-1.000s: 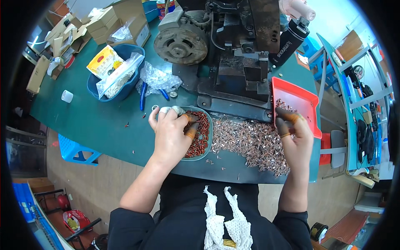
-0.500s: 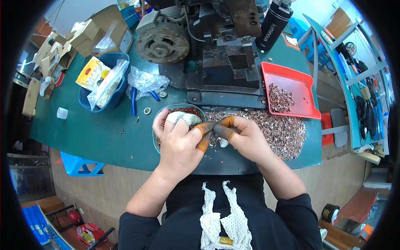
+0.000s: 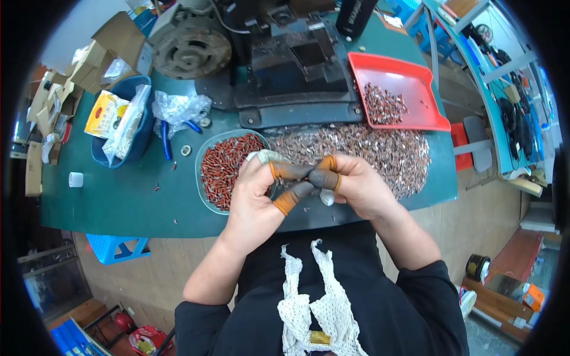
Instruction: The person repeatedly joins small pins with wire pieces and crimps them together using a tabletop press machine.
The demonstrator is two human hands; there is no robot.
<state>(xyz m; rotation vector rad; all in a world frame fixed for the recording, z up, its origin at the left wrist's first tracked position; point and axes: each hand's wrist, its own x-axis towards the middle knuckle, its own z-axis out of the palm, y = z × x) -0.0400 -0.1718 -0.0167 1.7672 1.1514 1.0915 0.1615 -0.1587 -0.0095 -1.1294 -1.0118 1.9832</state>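
Note:
My left hand [image 3: 259, 191] and my right hand [image 3: 360, 184] meet above the near edge of the table, thumbs and forefingers pinched together tip to tip. Orange-and-grey finger covers sit on those fingers, and white wrapping shows on other fingers. A speck of red shows between the fingertips; the rest of what they hold is hidden. Left of my left hand, partly behind it, stands a clear plastic tub [image 3: 205, 199] of small red-brown metal pieces [image 3: 228, 169]. Beyond and beside my right hand spreads a wide pile of small copper-and-silver metal parts [image 3: 392, 160].
A red tray [image 3: 415, 89] with more small parts lies beyond the pile. A heavy black machine [image 3: 300, 77] with a motor [image 3: 193, 53] stands at the back. To the left are a blue basin [image 3: 133, 142], blue-handled pliers [image 3: 165, 142], a plastic bag [image 3: 178, 110] and a white roll [image 3: 76, 180].
The view has shifted, so the table appears higher and further left. My left hand no longer covers most of the tub; its fingers have drawn in toward my right hand's fingertips.

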